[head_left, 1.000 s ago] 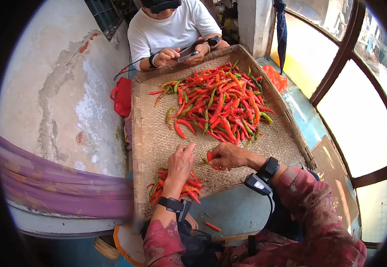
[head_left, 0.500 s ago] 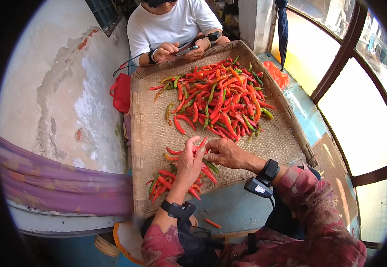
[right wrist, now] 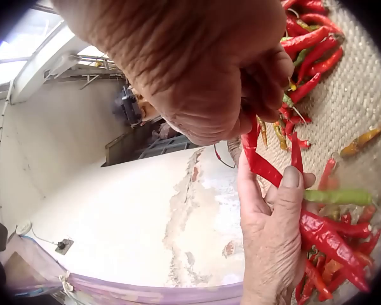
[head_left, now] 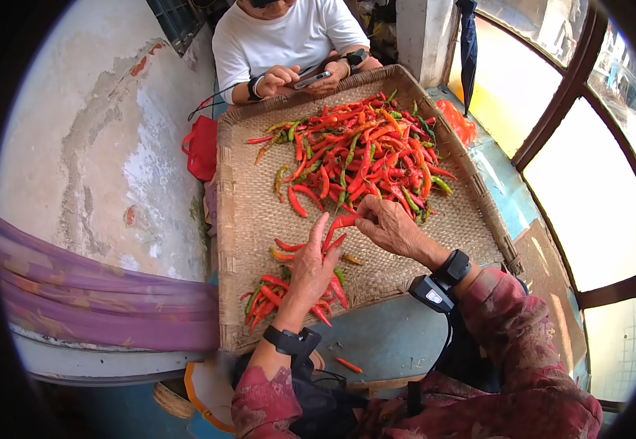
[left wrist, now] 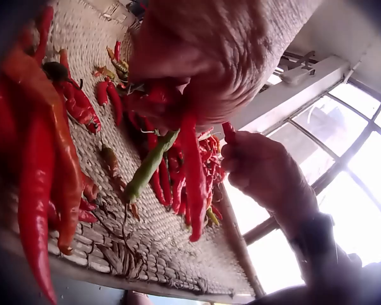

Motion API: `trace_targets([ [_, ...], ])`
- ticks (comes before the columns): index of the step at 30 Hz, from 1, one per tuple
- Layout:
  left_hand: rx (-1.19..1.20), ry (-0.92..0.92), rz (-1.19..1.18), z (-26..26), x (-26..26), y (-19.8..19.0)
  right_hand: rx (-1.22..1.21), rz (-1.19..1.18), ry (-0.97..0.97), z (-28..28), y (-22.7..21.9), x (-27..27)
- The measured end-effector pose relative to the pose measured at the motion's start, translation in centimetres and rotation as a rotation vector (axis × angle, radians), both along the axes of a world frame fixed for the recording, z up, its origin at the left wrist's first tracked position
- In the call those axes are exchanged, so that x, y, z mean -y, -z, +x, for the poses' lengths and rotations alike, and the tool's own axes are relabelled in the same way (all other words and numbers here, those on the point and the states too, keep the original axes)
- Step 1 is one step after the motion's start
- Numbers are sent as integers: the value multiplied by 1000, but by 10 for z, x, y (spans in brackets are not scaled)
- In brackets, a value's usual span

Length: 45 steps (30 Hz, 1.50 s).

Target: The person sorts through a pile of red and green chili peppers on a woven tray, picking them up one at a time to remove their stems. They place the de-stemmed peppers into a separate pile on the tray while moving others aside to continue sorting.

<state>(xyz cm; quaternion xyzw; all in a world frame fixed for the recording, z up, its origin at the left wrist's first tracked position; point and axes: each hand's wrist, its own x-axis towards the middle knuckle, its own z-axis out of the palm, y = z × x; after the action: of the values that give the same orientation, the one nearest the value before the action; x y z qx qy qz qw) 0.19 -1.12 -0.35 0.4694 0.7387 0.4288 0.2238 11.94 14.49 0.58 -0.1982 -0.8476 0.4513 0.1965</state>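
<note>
A pale, patched wall (head_left: 113, 197) fills one side, with a purple curtain (head_left: 106, 300) along its foot. Beside it sits a large, square woven tray (head_left: 250, 219). At its far edge a person in a white shirt (head_left: 285, 44) bends over a phone (head_left: 312, 80). A big heap of peppers (head_left: 369, 157), mostly red with some green, covers the far half of the tray; a smaller pile (head_left: 265, 304) lies in the near corner by the left forearm. A dark folded umbrella (head_left: 468, 62) hangs beyond the tray, and a red bag (head_left: 201, 150) is on the wall side.

The left hand (head_left: 313, 272), above the near part of the tray, grips a few peppers, a green pepper (left wrist: 150, 170) and a long red one (left wrist: 192, 184) poking out of it. The right hand (head_left: 393, 228) pinches one end of a red pepper (head_left: 342, 221); the rest reaches to the left hand, between thumb and fingers. A loose pepper (head_left: 348, 365) lies on the blue surface (head_left: 391, 338) outside the tray.
</note>
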Motion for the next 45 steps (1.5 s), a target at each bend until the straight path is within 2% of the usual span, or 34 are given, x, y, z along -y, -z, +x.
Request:
trace_targets([
  [2,-85,-72,-161,-6,1,8,7,-6,6,3,-3,-8],
  [5,-129,-157,-121,-13,3,13,18,-16,-15,9,-2,-18],
  [8,-213,-192,-84,-27,5,31,201,6,-282,12,1,-24],
  [11,-331,-211,-62,-29,7,31,183,45,-320,11,6,-26],
  [15,-404,-191,-164,-27,8,30,168,90,-268,2,-1,-35],
  [16,-404,-191,-164,-26,8,31,-32,-175,-48,-2,-6,-33],
  [17,-373,-160,-155,-25,8,32,-232,-437,174,-5,-10,-30],
  [19,-343,-128,-145,-22,7,29,-281,-441,211,-5,-11,-29],
  [21,-221,-100,-104,-18,5,22,-87,-151,78,-5,-5,-30],
  [22,-221,-99,-106,-15,4,16,10,-187,-12,-1,-9,-23],
  [23,-99,-73,-108,-12,2,10,11,-188,-11,-2,-2,-16],
  [24,23,-48,-108,-10,0,6,-44,-82,-86,-3,2,-8],
  [25,24,-49,-109,-9,0,8,-99,24,-162,-4,4,-2],
  [26,21,10,-87,-9,-1,12,-98,24,-163,-4,6,0],
  [28,19,67,-65,-6,0,15,17,-42,-295,-4,8,3],
  [30,109,133,-45,0,-1,13,43,-81,-285,-5,10,6],
  [34,138,132,-106,4,1,5,51,-198,-271,-6,13,7],
  [36,161,144,-30,4,1,10,53,-169,-283,-6,14,7],
  [41,179,161,-19,5,0,11,92,-120,-302,-6,20,5],
  [43,191,161,-18,4,0,12,93,-237,-284,-6,15,3],
  [45,122,169,-9,2,0,14,82,-201,-274,-5,12,-1],
])
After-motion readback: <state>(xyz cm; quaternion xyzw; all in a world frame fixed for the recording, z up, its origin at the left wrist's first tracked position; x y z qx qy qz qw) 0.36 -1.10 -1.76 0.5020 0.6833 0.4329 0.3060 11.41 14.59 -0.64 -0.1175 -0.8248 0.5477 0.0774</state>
